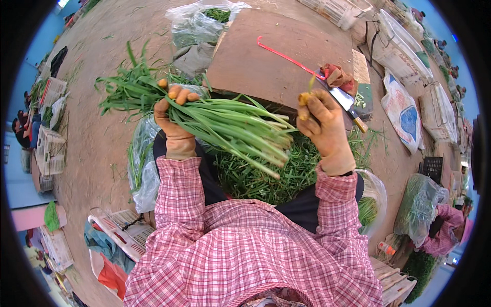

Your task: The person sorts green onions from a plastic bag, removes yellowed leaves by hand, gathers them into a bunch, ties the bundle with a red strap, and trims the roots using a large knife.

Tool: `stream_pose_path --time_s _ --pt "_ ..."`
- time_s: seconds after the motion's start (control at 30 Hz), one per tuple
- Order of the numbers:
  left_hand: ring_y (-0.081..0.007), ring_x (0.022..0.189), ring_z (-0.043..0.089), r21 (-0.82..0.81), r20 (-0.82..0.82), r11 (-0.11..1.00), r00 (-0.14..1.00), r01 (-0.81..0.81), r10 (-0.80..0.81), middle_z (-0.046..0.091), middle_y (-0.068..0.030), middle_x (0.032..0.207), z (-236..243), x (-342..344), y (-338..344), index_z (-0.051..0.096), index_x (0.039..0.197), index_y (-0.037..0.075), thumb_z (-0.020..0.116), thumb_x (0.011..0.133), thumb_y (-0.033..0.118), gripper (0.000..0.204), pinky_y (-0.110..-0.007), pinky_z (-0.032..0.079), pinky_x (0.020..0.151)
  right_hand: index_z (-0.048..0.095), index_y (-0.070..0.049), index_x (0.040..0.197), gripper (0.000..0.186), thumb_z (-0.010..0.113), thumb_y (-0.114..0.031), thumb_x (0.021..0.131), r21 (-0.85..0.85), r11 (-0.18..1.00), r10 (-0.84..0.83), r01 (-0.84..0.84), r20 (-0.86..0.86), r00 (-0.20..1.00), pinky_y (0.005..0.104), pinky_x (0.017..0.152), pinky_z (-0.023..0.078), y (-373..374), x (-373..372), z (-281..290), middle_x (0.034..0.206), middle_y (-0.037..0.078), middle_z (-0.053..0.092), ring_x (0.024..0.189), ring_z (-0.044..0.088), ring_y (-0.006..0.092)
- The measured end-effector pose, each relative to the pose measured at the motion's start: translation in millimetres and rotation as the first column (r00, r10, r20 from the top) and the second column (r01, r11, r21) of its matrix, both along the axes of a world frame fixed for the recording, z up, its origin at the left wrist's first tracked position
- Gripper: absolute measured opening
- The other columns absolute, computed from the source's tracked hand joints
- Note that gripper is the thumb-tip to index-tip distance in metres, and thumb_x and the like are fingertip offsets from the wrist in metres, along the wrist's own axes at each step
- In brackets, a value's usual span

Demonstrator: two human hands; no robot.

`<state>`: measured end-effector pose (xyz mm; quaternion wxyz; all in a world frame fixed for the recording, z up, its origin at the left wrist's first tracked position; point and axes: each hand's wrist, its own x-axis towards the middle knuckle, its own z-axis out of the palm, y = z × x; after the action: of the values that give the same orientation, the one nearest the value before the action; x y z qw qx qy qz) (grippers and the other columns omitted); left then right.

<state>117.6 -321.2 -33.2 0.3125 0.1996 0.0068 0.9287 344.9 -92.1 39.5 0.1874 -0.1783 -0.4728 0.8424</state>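
My left hand [176, 123], in a tan glove with orange fingertips, is wrapped round a bunch of garlic chives [235, 125]. The leafy ends stick out to the left, and the pale stem ends point right, toward my other hand. Just beyond those stems, my gloved right hand [322, 120] is raised with its fingers curled in a pinch. A thin yellowish leaf [312, 83] pokes up from its fingertips. Loose green leaves [271, 179] lie heaped below the bunch, between my knees.
Ahead stands a low brown board [255, 56] bearing a red strip [284, 53], a crumpled reddish cloth [338, 79] and a knife [343, 100]. Plastic bags of greens [202, 23] sit around me. White crates [399, 51] line the right; a basket [120, 230] is at lower left.
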Motion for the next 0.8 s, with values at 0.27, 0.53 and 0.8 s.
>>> stream_pose_path --time_s 0.27,0.53,0.8 --pt "-0.0153 0.083 0.055 0.043 -0.058 0.999 0.998 -0.016 0.019 0.058 -0.0033 0.094 11.4 -20.8 -10.6 0.062 0.122 0.009 0.065 0.082 0.004 0.040 -0.036 0.045 0.088 0.075 -0.008 0.097 0.018 0.076 -0.017 0.082 0.939 0.245 -0.557 -0.242 0.341 0.758 0.0389 0.078 0.053 32.8 75.8 -47.9 0.094 0.011 0.073 0.085 0.068 0.0290" --pt "-0.0148 0.080 0.053 0.044 -0.073 0.999 0.997 0.032 -0.028 0.056 -0.0025 0.091 24.2 -6.9 3.4 0.065 0.119 0.008 0.064 0.082 0.003 0.037 -0.035 0.044 0.086 0.075 -0.016 0.101 0.031 0.073 -0.005 0.071 0.997 -0.064 -0.052 -0.042 0.038 0.998 0.0434 0.075 0.049 -24.0 20.6 -10.6 0.091 0.009 0.067 0.086 0.062 0.0320" --pt "-0.0145 0.079 0.053 0.033 -0.079 0.999 0.997 -0.014 0.017 0.053 -0.0020 0.089 33.0 -7.3 -3.4 0.063 0.121 0.008 0.065 0.083 0.003 0.039 -0.034 0.044 0.086 0.076 -0.013 0.094 0.020 0.071 -0.009 0.076 0.899 -0.171 -0.310 -0.403 0.339 0.888 0.0445 0.077 0.051 17.1 71.2 -56.0 0.094 0.010 0.069 0.089 0.065 0.0307"
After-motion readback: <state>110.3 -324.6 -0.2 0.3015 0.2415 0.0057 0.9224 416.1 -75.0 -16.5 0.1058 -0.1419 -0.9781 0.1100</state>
